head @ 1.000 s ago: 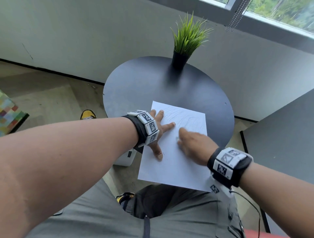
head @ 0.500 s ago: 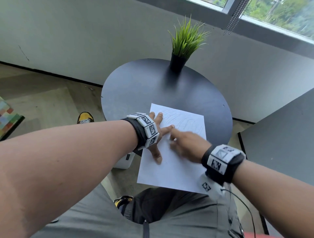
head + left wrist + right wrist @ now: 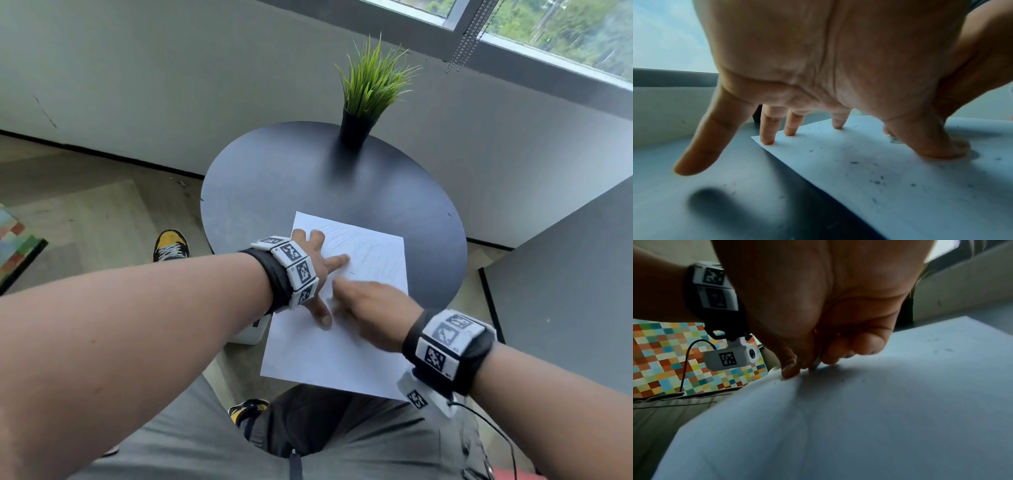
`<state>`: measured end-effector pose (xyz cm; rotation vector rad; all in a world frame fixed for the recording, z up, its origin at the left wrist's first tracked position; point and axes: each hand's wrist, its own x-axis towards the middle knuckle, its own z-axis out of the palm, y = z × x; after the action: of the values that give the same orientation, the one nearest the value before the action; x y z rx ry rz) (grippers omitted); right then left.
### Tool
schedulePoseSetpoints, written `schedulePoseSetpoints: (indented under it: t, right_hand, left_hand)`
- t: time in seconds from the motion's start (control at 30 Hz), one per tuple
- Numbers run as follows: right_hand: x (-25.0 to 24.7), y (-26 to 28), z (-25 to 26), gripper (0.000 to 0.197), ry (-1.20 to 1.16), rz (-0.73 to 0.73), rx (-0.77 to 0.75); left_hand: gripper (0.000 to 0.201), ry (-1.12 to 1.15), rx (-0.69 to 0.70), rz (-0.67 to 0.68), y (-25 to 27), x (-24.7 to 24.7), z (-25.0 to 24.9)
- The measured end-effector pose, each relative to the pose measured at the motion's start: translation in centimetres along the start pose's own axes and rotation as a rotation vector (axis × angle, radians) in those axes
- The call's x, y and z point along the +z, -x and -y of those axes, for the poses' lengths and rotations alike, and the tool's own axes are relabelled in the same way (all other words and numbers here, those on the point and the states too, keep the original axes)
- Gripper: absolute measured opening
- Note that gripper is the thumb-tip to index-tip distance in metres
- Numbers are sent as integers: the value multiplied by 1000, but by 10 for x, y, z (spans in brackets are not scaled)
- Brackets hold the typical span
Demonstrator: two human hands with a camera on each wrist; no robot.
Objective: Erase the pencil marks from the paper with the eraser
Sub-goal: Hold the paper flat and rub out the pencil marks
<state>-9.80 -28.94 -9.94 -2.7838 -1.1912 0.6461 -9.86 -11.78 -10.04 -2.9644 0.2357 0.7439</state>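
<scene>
The thin white sheet of paper [image 3: 337,346], light and easily creased, is pinned flat on the round dark bench [image 3: 274,192] by the spread left hand [image 3: 313,263], while the small eraser [image 3: 816,364] is pinched by the right hand [image 3: 371,313].

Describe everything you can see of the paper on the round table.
The paper is a white rectangular sheet, lying flat on the dark table, its near edge overhanging toward the lap. Faint pencil lines remain on its far half; dark crumbs speckle the surface. The left hand presses it with spread fingertips. The right hand touches it with curled fingers, pinching something small and mostly hidden.
</scene>
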Motion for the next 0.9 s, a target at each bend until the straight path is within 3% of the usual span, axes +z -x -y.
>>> schedulePoseSetpoints:
  t: [0.07,0.17,0.2,0.33,0.5,0.63,0.67,0.8,0.9]
  right_hand:
    - [-3,-1,-4,17,-20,-3,20]
    - [-13,-17,-29,18,-57,-128,267]
    - [-10,-18,-27,16,-52,-138,268]
    - [9,1,8,18,-34,32,-21]
    - [-14,-14,-30,16,-19,-96,292]
    - [7,8,8,14,14,1,45]
    - [8,11,8,15,9,23,44]
    - [-9,-2,-28,19,-38,-73,326]
    - [5,6,0,17,-8,-42,196]
  left_hand:
    - [130,-3,1,33,1,-1,1]
    - [132,11,-9,56,-2,-1,1]
    - [133,16,-10,61,-2,-1,1]
    - [143,29,-16,87,-2,1,-1]
    - [146,14,-8,65,-5,1,-3]
    - [149,1,-10,63,-6,2,-3]
    - [149,-7,-8,59,-7,3,-3]
    - [148,-9,-12,51,-7,2,-4]
    - [148,-9,-16,52,-7,4,-4]
